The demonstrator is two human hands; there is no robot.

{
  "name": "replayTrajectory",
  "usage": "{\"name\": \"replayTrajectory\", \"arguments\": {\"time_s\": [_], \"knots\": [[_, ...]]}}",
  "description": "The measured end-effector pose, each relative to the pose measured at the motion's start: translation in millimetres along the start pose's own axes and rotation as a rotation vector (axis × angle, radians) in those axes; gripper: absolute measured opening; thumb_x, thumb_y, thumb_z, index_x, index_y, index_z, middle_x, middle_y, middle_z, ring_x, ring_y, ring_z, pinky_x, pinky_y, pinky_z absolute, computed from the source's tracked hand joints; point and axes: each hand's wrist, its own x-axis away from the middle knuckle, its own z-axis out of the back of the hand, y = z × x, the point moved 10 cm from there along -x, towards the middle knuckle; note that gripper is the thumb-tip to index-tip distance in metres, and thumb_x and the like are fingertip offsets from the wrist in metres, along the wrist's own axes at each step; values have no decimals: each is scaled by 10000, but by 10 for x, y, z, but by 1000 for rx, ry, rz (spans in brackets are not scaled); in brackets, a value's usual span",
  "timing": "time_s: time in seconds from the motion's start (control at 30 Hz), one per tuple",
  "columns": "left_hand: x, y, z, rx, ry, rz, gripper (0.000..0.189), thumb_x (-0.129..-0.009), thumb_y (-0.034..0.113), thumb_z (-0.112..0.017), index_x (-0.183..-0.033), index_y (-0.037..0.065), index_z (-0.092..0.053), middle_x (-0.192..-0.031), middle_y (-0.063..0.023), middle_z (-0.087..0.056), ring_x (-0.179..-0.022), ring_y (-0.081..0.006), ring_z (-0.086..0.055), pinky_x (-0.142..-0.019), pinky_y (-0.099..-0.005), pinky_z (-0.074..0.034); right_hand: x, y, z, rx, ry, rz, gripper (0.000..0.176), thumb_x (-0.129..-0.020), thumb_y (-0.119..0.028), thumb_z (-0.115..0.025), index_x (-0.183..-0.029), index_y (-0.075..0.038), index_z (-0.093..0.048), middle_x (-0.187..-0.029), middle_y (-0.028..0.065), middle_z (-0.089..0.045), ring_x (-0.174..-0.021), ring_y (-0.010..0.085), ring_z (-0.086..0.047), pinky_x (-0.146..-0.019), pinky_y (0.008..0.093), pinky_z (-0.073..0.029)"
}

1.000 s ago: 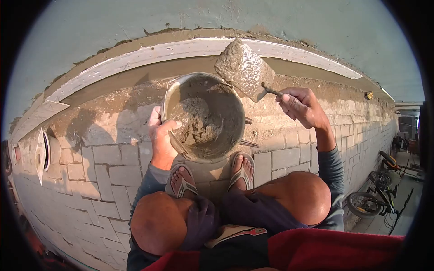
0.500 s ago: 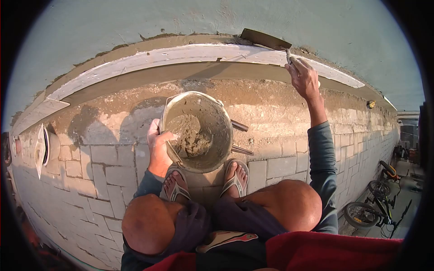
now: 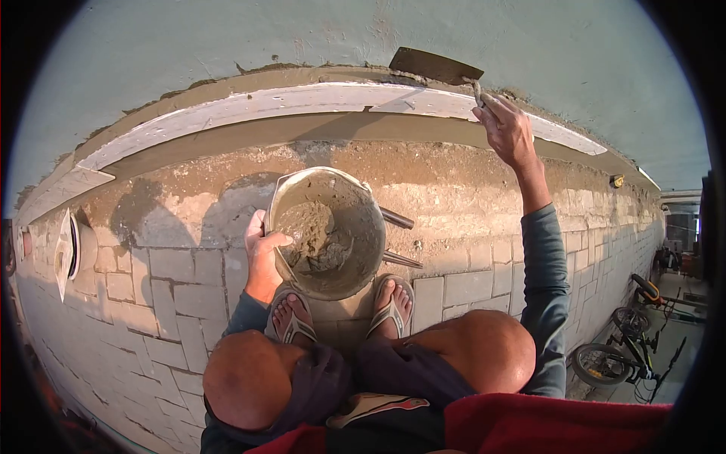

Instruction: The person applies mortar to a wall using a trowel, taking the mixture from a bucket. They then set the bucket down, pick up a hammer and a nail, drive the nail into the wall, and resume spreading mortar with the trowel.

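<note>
My left hand grips the rim of a round bucket tilted toward me, with wet grey mortar inside. My right hand is stretched out to the wall and holds the handle of a trowel. The trowel's blade lies flat against the pale plastered wall, just above a white board that runs along the wall's foot. I am squatting, and my feet in sandals stand right behind the bucket.
Paving blocks cover the ground, with a sandy, mortar-smeared strip along the wall. Two dark tool handles stick out beside the bucket. A float lies at the left. A bicycle stands at the right.
My right hand lifted the loaded trowel from over the bucket up to the wall, where its blade now presses flat. The bucket has sunk slightly lower and nearer my feet.
</note>
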Motion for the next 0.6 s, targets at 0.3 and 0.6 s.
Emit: {"name": "replayTrajectory", "arguments": {"time_s": [0.3,0.6], "knots": [[-29,-65,135,-13,-46,18,408,-667,-138,-518,-1025,59,-519,-990,-51,-620,-905,-176,-628,-819,-289,-516,-106,-40,-59,-32,19,58,289,-915,-170,-714,-1117,37,-704,-952,182,-711,-801,374,-693,-697,424,-540],[-65,-71,192,-34,-61,19,397,-653,-122,-544,-1007,57,-526,-962,-40,-605,-881,-169,-606,-810,-291,-505,-261,-156,-122,-53,-19,34,283,-913,-195,-719,-1091,25,-710,-954,186,-705,-795,385,-686,-685,432,-541]]}}
